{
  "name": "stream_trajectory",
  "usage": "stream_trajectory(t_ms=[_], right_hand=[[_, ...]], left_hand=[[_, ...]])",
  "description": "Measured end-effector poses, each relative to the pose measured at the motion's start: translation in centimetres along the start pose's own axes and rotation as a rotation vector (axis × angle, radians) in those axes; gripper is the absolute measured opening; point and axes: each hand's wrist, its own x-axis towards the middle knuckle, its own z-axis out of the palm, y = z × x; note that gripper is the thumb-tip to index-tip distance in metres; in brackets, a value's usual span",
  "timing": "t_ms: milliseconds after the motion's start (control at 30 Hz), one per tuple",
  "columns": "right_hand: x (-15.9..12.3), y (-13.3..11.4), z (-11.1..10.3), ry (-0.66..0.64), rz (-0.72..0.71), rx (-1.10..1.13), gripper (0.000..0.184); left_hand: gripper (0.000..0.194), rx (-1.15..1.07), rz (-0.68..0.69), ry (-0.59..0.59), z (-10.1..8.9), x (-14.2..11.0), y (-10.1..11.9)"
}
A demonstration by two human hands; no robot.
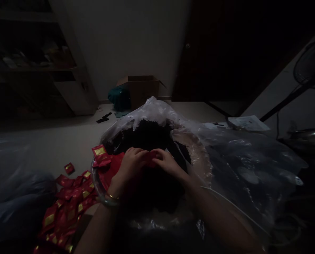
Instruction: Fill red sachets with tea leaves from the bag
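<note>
Both hands meet over a plastic-lined basin [199, 162] heaped with dark, loose, leaf-like material [152, 135]. Between them is a small red packet [149, 158]. My left hand [131, 160], with a bangle at the wrist, has its fingers closed on the packet's left side. My right hand [166, 161] pinches the packet's right side; a thin pale object [167, 151] shows beside its fingers. Red packets [112, 165] lie on the basin's left side, one with a gold label [99, 151]. The room is dim, so fine detail is lost.
Many red-and-gold packets [73, 197] are piled at the lower left. Clear plastic sheeting [242, 169] spreads to the right. Behind stand an open cardboard box [144, 88] and a teal bag [119, 98]. Shelves [30, 67] line the left, and a fan [312, 65] is at right.
</note>
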Motion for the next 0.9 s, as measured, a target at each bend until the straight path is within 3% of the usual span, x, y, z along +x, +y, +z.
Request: stream_trajectory(t_ms=[100, 200, 367, 500, 600, 767, 900], right_hand=[[0.2, 0.5, 0.3, 0.082, 0.043, 0.066, 0.027], [0.1, 0.6, 0.8, 0.183, -0.024, 0.073, 0.02], [-0.5, -0.1, 1.4, 0.317, -0.288, -0.13, 0.023], [-0.9, -0.4, 1.7, 0.337, -0.287, -0.181, 0.016], [-0.9, -0.5, 1.7, 0.353, -0.245, -0.165, 0.011], [-1.0, -0.5, 1.7, 0.343, -0.257, -0.164, 0.033], [-1.1, -0.5, 1.9, 0.325, -0.251, -0.142, 0.028]], left_hand=[[0.027, -0.005, -0.063, 0.051, 0.0, 0.1, -0.4], [0.022, -0.071, -0.16, 0.082, 0.3, 0.1, -0.7], [0.023, -0.471, -0.371, 0.158, 0.3, -0.1, 0.0], [0.033, -0.652, -0.492, 0.206, 0.0, 0.0, 0.8], [0.039, -0.659, -0.492, 0.234, 0.0, 0.1, 1.0], [0.044, -0.734, -0.42, 0.227, 0.3, 0.0, 1.0], [0.045, -0.764, -0.431, 0.228, 0.5, 0.0, 1.1]])
